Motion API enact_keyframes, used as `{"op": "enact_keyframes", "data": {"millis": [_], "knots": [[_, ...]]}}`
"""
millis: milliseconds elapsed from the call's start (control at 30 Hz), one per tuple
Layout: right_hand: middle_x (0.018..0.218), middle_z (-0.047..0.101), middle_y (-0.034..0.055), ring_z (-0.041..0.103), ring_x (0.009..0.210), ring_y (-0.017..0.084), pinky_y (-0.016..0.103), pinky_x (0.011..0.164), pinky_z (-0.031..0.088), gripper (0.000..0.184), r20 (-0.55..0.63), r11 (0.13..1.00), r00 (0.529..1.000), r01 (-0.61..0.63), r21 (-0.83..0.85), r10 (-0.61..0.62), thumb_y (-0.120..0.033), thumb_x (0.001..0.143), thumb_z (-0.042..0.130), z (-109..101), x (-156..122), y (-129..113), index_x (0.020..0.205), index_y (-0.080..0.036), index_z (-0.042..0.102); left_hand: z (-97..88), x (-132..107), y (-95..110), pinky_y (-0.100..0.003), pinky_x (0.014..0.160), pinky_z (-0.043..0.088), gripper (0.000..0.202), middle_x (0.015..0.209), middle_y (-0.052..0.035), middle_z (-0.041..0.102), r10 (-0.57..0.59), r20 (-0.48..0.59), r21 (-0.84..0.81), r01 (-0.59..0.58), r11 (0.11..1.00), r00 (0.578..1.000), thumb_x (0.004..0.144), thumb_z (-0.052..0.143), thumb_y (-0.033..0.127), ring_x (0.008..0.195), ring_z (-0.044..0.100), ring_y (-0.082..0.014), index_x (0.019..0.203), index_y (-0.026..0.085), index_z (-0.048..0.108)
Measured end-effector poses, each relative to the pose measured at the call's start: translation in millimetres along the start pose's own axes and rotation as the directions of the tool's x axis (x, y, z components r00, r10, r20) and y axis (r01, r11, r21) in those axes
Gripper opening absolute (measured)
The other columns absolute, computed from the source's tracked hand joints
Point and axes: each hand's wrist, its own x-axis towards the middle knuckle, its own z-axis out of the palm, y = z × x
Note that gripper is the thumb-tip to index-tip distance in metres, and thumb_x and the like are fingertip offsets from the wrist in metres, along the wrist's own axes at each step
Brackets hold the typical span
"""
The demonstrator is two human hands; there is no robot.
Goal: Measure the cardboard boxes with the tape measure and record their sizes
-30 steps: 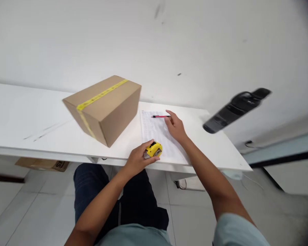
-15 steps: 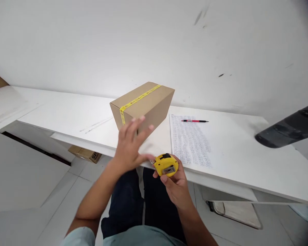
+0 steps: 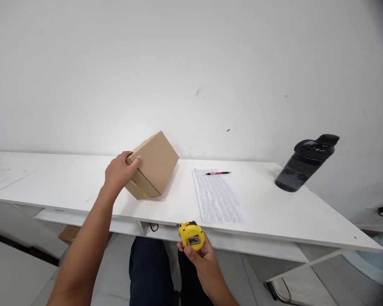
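Note:
My left hand (image 3: 119, 172) grips the upper left edge of a brown cardboard box (image 3: 156, 161), thumb on one face and fingers over the far side. The box is tilted on the white desk, and a bit of yellow tape shows low on its front. In front of the desk edge, my right hand (image 3: 201, 255) is closed around a yellow tape measure (image 3: 191, 236), its metal clip facing up. The blade's hooked end sits at the mouth of the case.
Right of the box lies a handwritten sheet (image 3: 213, 197) with a red and black pen (image 3: 218, 173) on it. A dark shaker bottle (image 3: 301, 165) stands further right. Under the desktop (image 3: 261, 212) runs a shelf (image 3: 232, 244), and a wall rises behind.
My left hand has gone from open near the tape measure to gripping the box, which is now turned and tipped. The tape measure stays in my right hand. The view has shifted.

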Motion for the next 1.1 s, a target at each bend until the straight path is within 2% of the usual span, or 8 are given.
{"op": "enact_keyframes", "data": {"millis": [333, 667, 733, 800, 867, 933, 1000, 1100], "knots": [[0.094, 0.077, 0.0032, 0.074, 0.078, 0.023, 0.041, 0.081, 0.062, 0.056, -0.029, 0.998, 1.0, 0.009, 0.065, -0.008, -0.047, 0.064, 0.095, 27.6, -8.9, 10.0, 0.112, -0.026, 0.073, 9.5, -43.5, -66.2, -0.039, 0.076, 0.058, 0.064, 0.102, -0.0114, 0.072, -0.174, 0.146, -0.348, 0.215, 0.913, 0.974, 0.083, 0.044, 0.075, 0.097, 0.067, -0.0278, 0.098, 0.017, 0.065], [0.086, 0.07, 0.0033, 0.063, 0.065, 0.017, 0.033, 0.064, 0.052, 0.052, 0.095, 0.998, 0.994, 0.052, 0.021, -0.054, -0.057, 0.073, 0.087, 31.6, 2.6, -17.6, 0.11, -0.025, 0.069, 34.9, -111.9, -39.2, -0.058, 0.111, 0.044, 0.057, 0.13, -0.015, 0.065, 0.001, -0.014, -0.316, -0.005, 0.949, 1.0, 0.099, 0.038, 0.066, 0.127, 0.058, -0.0333, 0.127, 0.022, 0.061], [0.089, 0.07, 0.0043, 0.061, 0.066, 0.017, 0.032, 0.064, 0.052, 0.051, 0.124, 0.998, 0.991, 0.051, 0.037, -0.055, -0.057, 0.075, 0.084, 31.5, 3.8, -21.7, 0.111, -0.025, 0.068, 37.3, -139.8, -35.9, -0.057, 0.113, 0.045, 0.055, 0.139, -0.0179, 0.058, 0.215, -0.274, -0.215, -0.277, 0.936, 0.938, 0.101, 0.042, 0.059, 0.135, 0.053, -0.0326, 0.14, 0.022, 0.053], [0.089, 0.07, 0.0045, 0.058, 0.065, 0.016, 0.031, 0.061, 0.05, 0.053, 0.183, 0.999, 0.982, 0.033, 0.042, -0.04, -0.058, 0.074, 0.084, 28.8, 2.6, -27.0, 0.113, -0.025, 0.068, 38.8, -170.4, -34.2, -0.051, 0.109, 0.052, 0.053, 0.136, -0.0174, 0.06, 0.55, -0.393, -0.1, -0.628, 0.771, 0.737, 0.099, 0.052, 0.051, 0.134, 0.057, -0.0294, 0.145, 0.025, 0.05], [0.088, 0.069, 0.0035, 0.057, 0.067, 0.015, 0.028, 0.06, 0.049, 0.055, 0.283, 1.0, 0.959, 0.005, 0.003, -0.006, -0.057, 0.075, 0.084, 25.3, -1.3, -34.6, 0.116, -0.026, 0.067, 39.0, -197.2, -34.4, -0.043, 0.103, 0.059, 0.047, 0.12, -0.0126, 0.071, 0.796, -0.315, -0.054, -0.847, 0.529, 0.517, 0.097, 0.062, 0.037, 0.12, 0.068, -0.0248, 0.143, 0.029, 0.054], [0.089, 0.067, 0.0013, 0.056, 0.068, 0.014, 0.026, 0.06, 0.048, 0.055, 0.377, 0.996, 0.925, -0.006, -0.088, 0.039, -0.053, 0.079, 0.083, 23.8, -7.3, -43.3, 0.123, -0.029, 0.064, 38.2, -216.9, -38.0, -0.036, 0.097, 0.063, 0.048, 0.105, -0.0073, 0.078, 0.887, -0.206, -0.087, -0.91, 0.405, 0.414, 0.095, 0.063, 0.02, 0.105, 0.074, -0.021, 0.141, 0.03, 0.057], [0.091, 0.066, -0.0004, 0.055, 0.067, 0.012, 0.024, 0.061, 0.047, 0.056, 0.428, 0.983, 0.901, 0.007, -0.182, 0.073, -0.048, 0.082, 0.083, 25.9, -13.2, -50.9, 0.13, -0.032, 0.059, 36.4, -229.5, -47.8, -0.033, 0.092, 0.066, 0.054, 0.102, -0.0058, 0.08, 0.892, -0.154, -0.13, -0.903, 0.409, 0.426, 0.095, 0.059, 0.011, 0.101, 0.076, -0.0202, 0.145, 0.03, 0.055], [0.091, 0.068, -0.0015, 0.055, 0.063, 0.011, 0.023, 0.057, 0.046, 0.057, 0.445, 0.972, 0.888, -0.012, -0.234, 0.118, -0.043, 0.079, 0.086, 30.4, -14.2, -59.9, 0.127, -0.034, 0.056, 29.3, -231.6, -76.5, -0.041, 0.091, 0.067, 0.057, 0.107, -0.0039, 0.08, 0.794, -0.18, -0.163, -0.814, 0.558, 0.58, 0.094, 0.06, 0.011, 0.105, 0.076, -0.0229, 0.144, 0.038, 0.055]]}}
